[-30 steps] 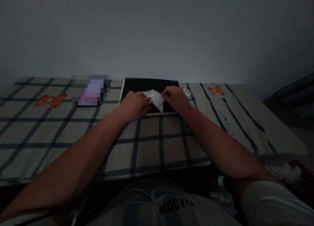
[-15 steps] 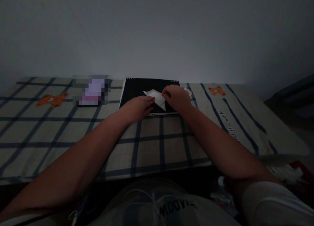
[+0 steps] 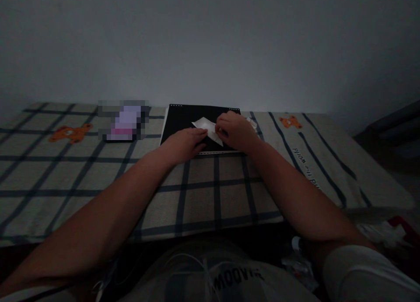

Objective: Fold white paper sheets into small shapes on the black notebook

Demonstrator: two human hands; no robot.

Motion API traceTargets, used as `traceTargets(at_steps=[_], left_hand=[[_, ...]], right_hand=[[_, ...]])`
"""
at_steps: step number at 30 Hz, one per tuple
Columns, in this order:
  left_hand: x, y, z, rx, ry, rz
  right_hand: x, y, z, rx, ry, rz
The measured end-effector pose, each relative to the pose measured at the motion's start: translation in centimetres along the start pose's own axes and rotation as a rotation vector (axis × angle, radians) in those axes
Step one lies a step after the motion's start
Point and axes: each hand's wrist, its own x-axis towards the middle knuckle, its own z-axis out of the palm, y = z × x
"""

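A folded white sheet of paper (image 3: 206,125) lies on a black board (image 3: 183,118) at the far side of the checked cloth. My left hand (image 3: 185,143) rests flat on the board, fingers stretched toward the paper's lower left edge. My right hand (image 3: 235,130) is curled over the paper's right side, fingertips pinching a fold. Part of the paper is hidden under the right hand.
The grey cloth with dark blue checks and orange bear prints (image 3: 69,133) covers the surface (image 3: 98,179). A blurred purple-and-pink object (image 3: 124,121) lies left of the board. A small white scrap (image 3: 252,122) shows by the right hand. A plain wall rises behind.
The paper has been folded narrower and turned a little. My right hand moved left over it, and my left hand slid back toward me along the board.
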Motion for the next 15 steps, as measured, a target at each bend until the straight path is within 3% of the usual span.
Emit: traceTargets(at_steps=[15], left_hand=[[-0.10, 0.11, -0.01, -0.024, 0.005, -0.016]], right_hand=[[0.08, -0.65, -1.12, -0.096, -0.089, -0.129]])
